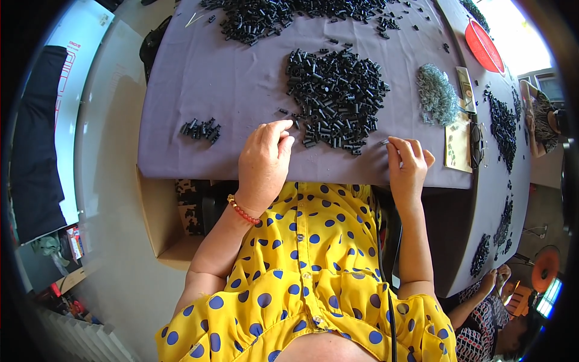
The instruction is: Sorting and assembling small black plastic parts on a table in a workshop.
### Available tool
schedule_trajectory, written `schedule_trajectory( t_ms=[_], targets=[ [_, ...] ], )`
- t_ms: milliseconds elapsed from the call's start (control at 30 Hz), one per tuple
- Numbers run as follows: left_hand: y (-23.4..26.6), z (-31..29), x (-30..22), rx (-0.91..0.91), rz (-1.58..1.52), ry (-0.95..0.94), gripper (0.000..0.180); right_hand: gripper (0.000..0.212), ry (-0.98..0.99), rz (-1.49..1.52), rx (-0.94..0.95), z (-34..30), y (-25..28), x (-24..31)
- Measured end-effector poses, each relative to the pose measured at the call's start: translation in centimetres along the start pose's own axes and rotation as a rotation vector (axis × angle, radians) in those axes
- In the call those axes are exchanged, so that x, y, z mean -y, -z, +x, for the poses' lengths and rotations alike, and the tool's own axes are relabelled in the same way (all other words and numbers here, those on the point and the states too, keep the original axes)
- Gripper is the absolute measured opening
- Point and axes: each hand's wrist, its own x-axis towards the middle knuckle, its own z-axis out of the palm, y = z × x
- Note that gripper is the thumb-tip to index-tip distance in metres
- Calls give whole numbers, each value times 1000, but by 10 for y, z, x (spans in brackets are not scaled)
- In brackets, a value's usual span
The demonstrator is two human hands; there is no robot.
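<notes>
My left hand (265, 158) is closed in a pinch at the left edge of a large heap of small black tube-shaped plastic pieces (338, 99). One small black plastic piece (296, 124) shows at its fingertips. To the right of the heap, my right hand (408, 166) has thumb and forefinger pressed together on a tiny greyish piece (384, 143), too small to name its kind. Farther off on that side lies a pile of small grey, shiny pieces (437, 93). A smaller cluster of black pieces (202, 130) rests to the left of my left hand.
More black pieces (259, 21) spread over the far side of the cloth-covered table (199, 72). At right are a yellow card (458, 145), eyeglasses (477, 145) and a red basket (484, 47). A cardboard box (163, 226) stands below the table edge. Another person (491, 308) sits lower right.
</notes>
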Motion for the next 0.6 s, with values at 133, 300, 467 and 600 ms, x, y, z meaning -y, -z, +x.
schedule_trajectory(
  t_ms=[133, 300, 467, 600],
  targets=[
    [1, 1, -1, -12, -6, 2, 26, 7, -38, -161, -25, -1, -4, 4],
    [-1, -1, 1, 47, -322, 211, 23, 7, 9, -268, -40, -2, -10, 14],
    [3, 0, 2, 196, -830, 481, 28, 9, -23, -256, -2, -4, -12, 14],
    [8, 2, 4, 343, -1190, 707, 31, 8, -148, -89, 72, -2, -6, 10]
  ],
)
